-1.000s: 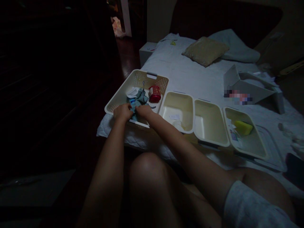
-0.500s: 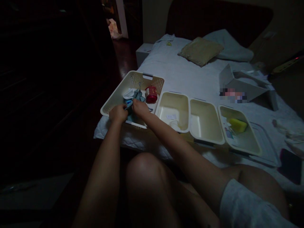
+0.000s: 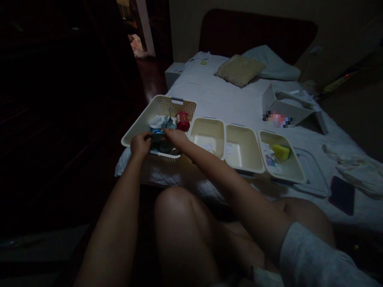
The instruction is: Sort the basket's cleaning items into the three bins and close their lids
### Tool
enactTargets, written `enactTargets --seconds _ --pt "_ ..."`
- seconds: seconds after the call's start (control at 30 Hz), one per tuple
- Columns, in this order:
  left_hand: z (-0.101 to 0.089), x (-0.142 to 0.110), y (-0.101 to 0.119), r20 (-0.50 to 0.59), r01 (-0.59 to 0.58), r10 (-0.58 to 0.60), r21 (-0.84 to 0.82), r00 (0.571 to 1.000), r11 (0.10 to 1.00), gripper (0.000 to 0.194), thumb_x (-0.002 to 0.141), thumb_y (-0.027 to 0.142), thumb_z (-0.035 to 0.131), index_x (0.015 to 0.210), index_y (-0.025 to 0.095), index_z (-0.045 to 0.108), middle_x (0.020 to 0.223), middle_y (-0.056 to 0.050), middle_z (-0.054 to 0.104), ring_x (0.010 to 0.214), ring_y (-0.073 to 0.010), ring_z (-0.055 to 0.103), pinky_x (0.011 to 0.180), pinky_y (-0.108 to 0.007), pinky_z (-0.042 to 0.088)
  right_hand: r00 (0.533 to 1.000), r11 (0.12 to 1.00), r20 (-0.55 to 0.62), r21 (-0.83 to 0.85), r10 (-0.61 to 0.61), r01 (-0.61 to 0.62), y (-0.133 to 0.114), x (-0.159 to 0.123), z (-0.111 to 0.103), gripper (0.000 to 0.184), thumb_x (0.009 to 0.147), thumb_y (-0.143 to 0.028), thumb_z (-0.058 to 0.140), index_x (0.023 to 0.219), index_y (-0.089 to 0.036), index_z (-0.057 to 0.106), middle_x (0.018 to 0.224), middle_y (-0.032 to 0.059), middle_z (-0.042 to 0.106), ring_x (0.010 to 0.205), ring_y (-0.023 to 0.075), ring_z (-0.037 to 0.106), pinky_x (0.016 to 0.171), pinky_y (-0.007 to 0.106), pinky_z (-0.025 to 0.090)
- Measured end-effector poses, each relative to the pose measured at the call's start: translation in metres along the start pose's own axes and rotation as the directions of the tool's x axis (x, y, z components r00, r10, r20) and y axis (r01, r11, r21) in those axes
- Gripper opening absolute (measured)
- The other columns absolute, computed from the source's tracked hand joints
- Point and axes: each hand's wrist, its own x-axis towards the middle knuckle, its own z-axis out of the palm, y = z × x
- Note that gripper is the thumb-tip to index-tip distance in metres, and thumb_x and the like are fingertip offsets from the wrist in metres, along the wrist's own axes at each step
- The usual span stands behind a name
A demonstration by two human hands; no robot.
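Note:
At the near end of a large cream perforated basket (image 3: 136, 123), both my hands are closed on a dark grey-green item (image 3: 160, 142), too dim to name, that looks like soft fabric. It is stretched between them. My left hand (image 3: 140, 144) pinches its left edge by the rim, and my right hand (image 3: 176, 138) grips its right side. Just beyond the fingers lie a white crumpled piece (image 3: 158, 120) and a blue-grey cloth-like thing (image 3: 169, 122). A red-lidded jar (image 3: 182, 121) leans on its side in the same basket.
Right of the basket stand three smaller cream bins (image 3: 207, 131) in a row, the last with a yellow sponge-like block (image 3: 280, 152). A clear lid (image 3: 311, 171), a dark tablet-like slab (image 3: 342, 195), an opened white box (image 3: 287, 107) and pillows (image 3: 240, 69) lie on the bed.
My hands have drawn slightly apart, and the dark item is now spread between them above the basket's near end. The whole view has shifted as my head turned.

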Motion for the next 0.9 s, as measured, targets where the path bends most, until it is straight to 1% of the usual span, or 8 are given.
enactTargets --seconds 0.13,0.23,0.37,0.47,0.6,0.67,0.77,0.9 --pt "-0.011 -0.010 0.004 0.023 -0.044 0.045 -0.035 0.999 0.998 0.036 0.078 0.023 0.045 0.108 0.019 0.065 0.110 -0.006 0.066 0.104 -0.0164 0.058 0.091 -0.021 0.039 0.998 0.995 0.009 -0.087 -0.058 0.058 0.015 -0.028 -0.025 0.030 0.092 -0.017 0.030 0.116 -0.014 0.047 0.115 0.0149 0.054 0.098 0.0222 0.058 0.079 0.034 0.047" --pt "-0.027 -0.015 0.018 -0.028 -0.053 0.050 -0.103 0.998 0.993 0.036 0.076 0.020 0.047 0.106 0.017 0.065 0.109 -0.007 0.066 0.103 -0.0163 0.058 0.091 -0.021 0.040 0.999 0.994 -0.031 -0.109 -0.033 0.029 0.028 -0.051 -0.047 0.031 0.090 -0.013 0.030 0.114 -0.013 0.050 0.120 0.0159 0.050 0.105 0.0233 0.053 0.083 0.035 0.045" --pt "-0.053 -0.016 0.053 -0.153 -0.090 0.049 -0.271 0.987 0.958 0.033 0.068 0.015 0.051 0.096 0.016 0.068 0.096 -0.005 0.069 0.092 -0.0181 0.061 0.086 -0.025 0.044 0.970 0.994 -0.217 0.011 0.107 -0.107 0.055 -0.083 -0.079 0.030 0.089 -0.016 0.033 0.111 -0.015 0.053 0.115 0.0136 0.054 0.102 0.0237 0.053 0.084 0.037 0.042" --pt "-0.070 -0.016 0.087 -0.243 -0.175 0.076 -0.421 0.967 0.890 0.026 0.062 0.013 0.053 0.084 0.015 0.067 0.085 -0.005 0.068 0.083 -0.0180 0.061 0.081 -0.027 0.046 0.897 0.969 -0.374 0.156 0.236 -0.190 0.087 -0.110 -0.102 0.026 0.087 -0.019 0.035 0.100 -0.016 0.058 0.103 0.0103 0.059 0.095 0.0224 0.055 0.081 0.036 0.043" --pt "-0.078 -0.028 0.142 -0.298 -0.269 0.102 -0.596 0.949 0.757 0.023 0.060 0.009 0.052 0.079 0.013 0.064 0.077 -0.003 0.063 0.078 -0.0159 0.059 0.078 -0.029 0.047 0.745 0.917 -0.557 0.352 0.367 -0.188 0.141 -0.156 -0.128 0.022 0.083 -0.023 0.043 0.090 -0.013 0.061 0.092 0.0095 0.062 0.092 0.0228 0.055 0.083 0.038 0.042" --pt "-0.076 -0.038 0.172 -0.282 -0.281 0.111 -0.683 0.953 0.674 0.020 0.060 0.009 0.053 0.076 0.013 0.063 0.073 -0.002 0.061 0.077 -0.0154 0.059 0.077 -0.029 0.047 0.689 0.893 -0.605 0.428 0.399 -0.142 0.166 -0.184 -0.137 0.022 0.080 -0.024 0.044 0.086 -0.012 0.061 0.086 0.0084 0.062 0.091 0.0223 0.056 0.084 0.039 0.042" --pt "-0.068 -0.059 0.214 -0.202 -0.243 0.135 -0.796 0.970 0.555 0.015 0.061 0.010 0.056 0.075 0.013 0.061 0.071 -0.002 0.060 0.076 -0.0156 0.058 0.073 -0.030 0.048 0.628 0.855 -0.646 0.515 0.434 -0.061 0.197 -0.230 -0.145 0.019 0.074 -0.025 0.049 0.083 -0.013 0.062 0.081 0.0058 0.063 0.089 0.0216 0.056 0.084 0.041 0.043" --pt "-0.053 -0.084 0.250 -0.096 -0.161 0.165 -0.879 0.982 0.448 0.013 0.061 0.012 0.060 0.074 0.014 0.059 0.072 -0.002 0.060 0.080 -0.0171 0.059 0.072 -0.030 0.048 0.560 0.790 -0.644 0.612 0.521 -0.032 0.221 -0.285 -0.150 0.018 0.068 -0.025 0.056 0.082 -0.014 0.062 0.079 0.0042 0.061 0.086 0.0216 0.057 0.083 0.045 0.044"
